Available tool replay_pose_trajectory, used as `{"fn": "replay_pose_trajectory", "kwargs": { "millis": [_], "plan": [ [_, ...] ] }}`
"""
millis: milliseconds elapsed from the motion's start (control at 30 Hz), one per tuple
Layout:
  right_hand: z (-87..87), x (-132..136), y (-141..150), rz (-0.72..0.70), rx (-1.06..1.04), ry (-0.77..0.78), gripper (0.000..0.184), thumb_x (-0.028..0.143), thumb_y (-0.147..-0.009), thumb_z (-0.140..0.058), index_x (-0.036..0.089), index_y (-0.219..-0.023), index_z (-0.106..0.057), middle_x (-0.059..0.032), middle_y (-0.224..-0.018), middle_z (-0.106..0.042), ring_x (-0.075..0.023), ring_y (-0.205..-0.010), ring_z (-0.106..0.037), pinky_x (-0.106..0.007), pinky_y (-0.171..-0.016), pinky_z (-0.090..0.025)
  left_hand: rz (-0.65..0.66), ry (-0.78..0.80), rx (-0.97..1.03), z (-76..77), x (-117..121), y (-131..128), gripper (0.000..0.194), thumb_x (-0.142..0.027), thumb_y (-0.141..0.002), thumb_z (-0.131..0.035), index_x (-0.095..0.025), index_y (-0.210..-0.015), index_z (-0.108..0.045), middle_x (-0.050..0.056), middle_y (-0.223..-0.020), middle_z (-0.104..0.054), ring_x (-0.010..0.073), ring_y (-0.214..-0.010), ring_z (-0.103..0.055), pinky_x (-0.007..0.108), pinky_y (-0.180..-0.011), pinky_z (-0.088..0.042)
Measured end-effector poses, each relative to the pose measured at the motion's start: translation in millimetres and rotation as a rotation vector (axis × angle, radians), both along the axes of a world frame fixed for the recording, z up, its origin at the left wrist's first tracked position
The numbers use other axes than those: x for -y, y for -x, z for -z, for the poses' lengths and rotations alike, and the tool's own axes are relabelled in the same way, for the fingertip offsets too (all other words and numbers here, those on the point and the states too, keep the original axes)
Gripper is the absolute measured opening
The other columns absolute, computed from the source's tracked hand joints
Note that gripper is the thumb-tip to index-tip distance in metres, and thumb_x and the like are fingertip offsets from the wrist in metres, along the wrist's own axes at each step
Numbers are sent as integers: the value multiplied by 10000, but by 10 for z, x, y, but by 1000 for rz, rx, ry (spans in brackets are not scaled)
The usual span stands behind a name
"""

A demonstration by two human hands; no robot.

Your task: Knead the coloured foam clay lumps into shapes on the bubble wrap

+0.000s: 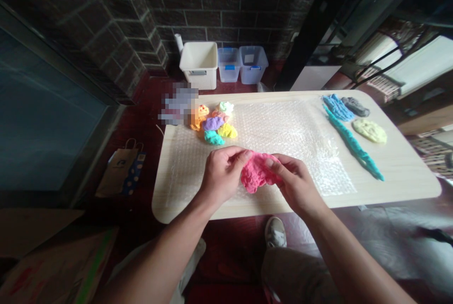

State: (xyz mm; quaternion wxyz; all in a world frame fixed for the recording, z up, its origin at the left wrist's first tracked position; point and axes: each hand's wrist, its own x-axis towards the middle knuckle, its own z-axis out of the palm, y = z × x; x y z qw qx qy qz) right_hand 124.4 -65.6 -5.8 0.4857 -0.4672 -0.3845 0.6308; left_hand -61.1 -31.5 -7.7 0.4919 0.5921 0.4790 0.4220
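Observation:
A lump of pink modelling clay (257,173), uneven and flattened, is stretched between my two hands above the near side of the table. My left hand (223,170) pinches its left edge, thumb on top. On the opposite edge, my right hand (293,177) grips the clay with the thumb pressed on it. Beneath lies a sheet of bubble wrap (283,124). Just beyond my left hand sit several clay lumps, among them a teal one (214,138), a yellow one (227,130), a purple one (213,123) and an orange one (197,119).
On the pale table (406,172), a long teal clay strip (354,143), a blue clay piece (339,107), a grey one (356,106) and a pale yellow one (370,131) lie at right. A white bin (198,65) and clear boxes (253,64) stand behind. A paper bag (118,172) is left.

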Motion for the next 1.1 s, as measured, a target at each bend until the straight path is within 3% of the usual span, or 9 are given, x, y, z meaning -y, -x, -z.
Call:
{"fn": "replay_pose_trajectory", "kwargs": {
  "millis": [300, 500, 600, 733, 933, 1100],
  "plan": [
    [32, -33, -34, 87, 35, -29, 242, 411, -830, -912, 182, -815, -834, -39, -704, -731, -127, -635, -609, -243, -608, -493, 5, 198, 312, 50, 0, -85, 361, -507, -963, -717, -149, -959, -765, 59, -888, -753, 182, -824, -682, 274, -756, -531],
    [-46, 11, -24, -16, 52, 46, 323, 446, -779, -939, 172, -926, -852, -36, -695, -734, -121, -561, -593, -233, -514, -460, 100, 158, 197, 49, -5, -23, 353, -482, -916, -780, -131, -917, -819, 66, -831, -760, 169, -736, -652, 256, -666, -491],
    [-66, 15, -19, -25, 108, 62, 346, 458, -750, -953, 156, -892, -863, -36, -645, -716, -114, -515, -552, -232, -467, -425, 131, 224, 255, 37, 14, -60, 355, -477, -914, -780, -129, -974, -823, 85, -892, -784, 189, -794, -689, 264, -699, -515],
    [-28, -11, -15, 87, 114, -40, 300, 453, -792, -928, 181, -904, -868, -19, -655, -709, -116, -551, -559, -243, -511, -473, 113, 269, 331, 36, 16, -99, 361, -459, -901, -793, -137, -1063, -790, 97, -979, -788, 203, -870, -710, 278, -760, -532],
    [-9, -24, -32, 114, 142, -85, 273, 423, -820, -917, 232, -1010, -872, -52, -844, -808, -180, -742, -724, -291, -677, -592, 144, 149, 92, 8, 10, -37, 285, -399, -918, -740, -137, -808, -760, 5, -694, -645, 126, -637, -524, 244, -593, -376],
    [42, -23, -53, 136, 190, -122, 185, 391, -821, -918, 256, -944, -887, -60, -876, -832, -226, -821, -763, -360, -788, -614, 198, 147, 8, -23, 45, -54, 302, -395, -937, -690, -145, -772, -724, -8, -675, -585, 131, -646, -492, 255, -584, -339]
  ]
}}
